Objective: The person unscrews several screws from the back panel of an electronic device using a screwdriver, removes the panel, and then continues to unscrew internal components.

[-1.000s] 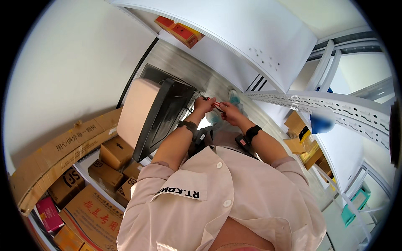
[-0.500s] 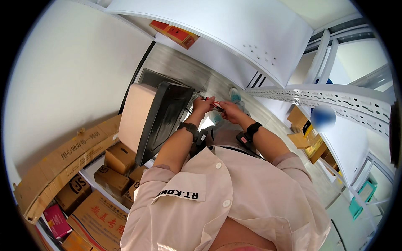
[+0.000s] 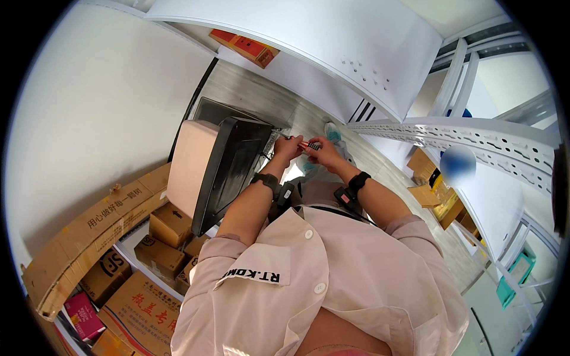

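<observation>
My left hand (image 3: 287, 149) and my right hand (image 3: 325, 153) meet in front of my waist, fingers closed. Between them they hold a slim red and black object (image 3: 307, 144) with light marks on its dark end. It is too small for me to make out its kind. Right beside my left hand stands a boxy unit (image 3: 240, 160) with a black panel and a beige body, its panel turned toward my left forearm. A thin dark rod or wire shows close to my left fingers.
Cardboard boxes (image 3: 140, 305) and a long bent carton (image 3: 89, 237) lie at the lower left. White shelving (image 3: 285, 35) curves across the far side. A perforated metal upright (image 3: 475, 142) stands to the right, with an opened carton (image 3: 423, 196) on a shelf below it.
My right hand has shifted slightly up and left, closer to my left hand. The red and black object has turned and sits nearer to level between my fingers.
</observation>
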`<state>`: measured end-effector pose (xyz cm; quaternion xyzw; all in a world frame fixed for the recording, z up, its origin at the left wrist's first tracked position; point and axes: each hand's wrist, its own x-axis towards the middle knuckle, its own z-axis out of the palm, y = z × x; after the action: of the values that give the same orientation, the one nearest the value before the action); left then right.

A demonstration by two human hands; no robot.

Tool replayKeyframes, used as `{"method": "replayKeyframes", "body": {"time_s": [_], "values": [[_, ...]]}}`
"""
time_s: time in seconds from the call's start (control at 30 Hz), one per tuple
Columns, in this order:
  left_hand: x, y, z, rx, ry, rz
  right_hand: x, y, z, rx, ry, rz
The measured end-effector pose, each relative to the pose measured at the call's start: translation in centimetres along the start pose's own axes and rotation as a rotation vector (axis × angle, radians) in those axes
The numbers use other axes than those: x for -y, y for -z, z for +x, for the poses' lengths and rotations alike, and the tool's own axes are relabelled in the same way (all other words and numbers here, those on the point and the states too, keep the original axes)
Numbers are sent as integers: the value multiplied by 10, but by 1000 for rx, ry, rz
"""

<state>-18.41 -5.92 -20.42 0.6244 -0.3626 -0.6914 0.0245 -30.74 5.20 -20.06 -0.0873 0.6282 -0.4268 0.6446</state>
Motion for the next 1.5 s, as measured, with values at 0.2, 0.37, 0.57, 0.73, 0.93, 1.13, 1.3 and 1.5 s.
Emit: {"method": "replayKeyframes", "body": {"time_s": [0.2,0.37,0.57,0.73,0.93,1.13,1.3,1.5], "values": [[1,0,-2,34,33,-12,-13,2,13,-19,263,-336],[4,0,-1,30,-6,-61,-12,1,12,-38,336,-468],[-6,-3,-15,-49,-24,10,14,8,5,174,-203,61],[-1,3,-9,11,-6,-35,8,8,6,196,-150,63],[10,6,4,44,-18,-36,-17,5,12,97,115,-147],[15,7,11,33,-26,-8,-50,3,31,-49,358,-240],[19,11,17,31,2,50,-39,-1,17,41,96,11],[13,6,10,-33,-3,122,-40,0,14,89,42,103]]}}
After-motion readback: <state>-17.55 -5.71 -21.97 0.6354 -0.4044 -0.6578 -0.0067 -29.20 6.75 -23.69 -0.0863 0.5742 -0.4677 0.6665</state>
